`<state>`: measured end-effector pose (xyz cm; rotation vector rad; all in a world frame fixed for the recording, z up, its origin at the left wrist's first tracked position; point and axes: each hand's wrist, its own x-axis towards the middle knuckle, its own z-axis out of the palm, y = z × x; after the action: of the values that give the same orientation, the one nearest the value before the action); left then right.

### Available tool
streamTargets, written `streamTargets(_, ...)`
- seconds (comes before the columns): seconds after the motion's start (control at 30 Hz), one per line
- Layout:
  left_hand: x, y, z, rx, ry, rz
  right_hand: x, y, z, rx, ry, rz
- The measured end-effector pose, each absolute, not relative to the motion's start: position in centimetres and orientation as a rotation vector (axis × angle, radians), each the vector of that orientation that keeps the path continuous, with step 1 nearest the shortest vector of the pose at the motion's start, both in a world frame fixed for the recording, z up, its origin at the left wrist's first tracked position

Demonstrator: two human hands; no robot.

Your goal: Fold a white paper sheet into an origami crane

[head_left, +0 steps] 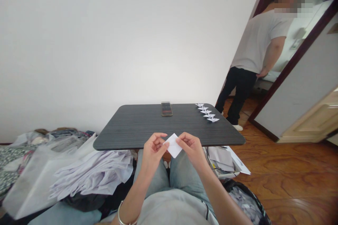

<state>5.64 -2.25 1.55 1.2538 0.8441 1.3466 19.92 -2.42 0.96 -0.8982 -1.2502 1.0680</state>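
Note:
A small folded square of white paper (pixel 174 146), turned corner-up like a diamond, is held between my two hands just off the near edge of the table. My left hand (pixel 155 146) pinches its left corner between thumb and forefinger. On the other side, the thumb and forefinger of my right hand (pixel 190 145) grip the upper right edge. Several folded white paper cranes (pixel 209 116) stand in a slanting row at the table's right side. A phone (pixel 166 109) lies near the far edge, its screen facing up.
The dark wood-grain table (pixel 137 126) stands against a white wall. Piled white cloth (pixel 97 172) lies at the left. Below right are a box of papers (pixel 221 161) and a black bag of scraps (pixel 245 200). Another person (pixel 258 42) stands in the doorway.

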Motion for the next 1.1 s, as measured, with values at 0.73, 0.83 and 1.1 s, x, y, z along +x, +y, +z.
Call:
streamTargets(0.73,5.8,-1.4,1.6,1.235,0.846,1.253,19.5,-2.4,0.5,-0.938,-1.361,0.976)
streamTargets(0.83,5.9,-1.2,1.2,1.226,0.831,1.242,19.5,-2.4,0.4,-0.962,-1.415,0.935)
streamTargets(1.1,5.7,-1.3,1.3,1.228,0.819,1.247,19.8,-2.4,0.7,-0.969,-1.508,0.875)
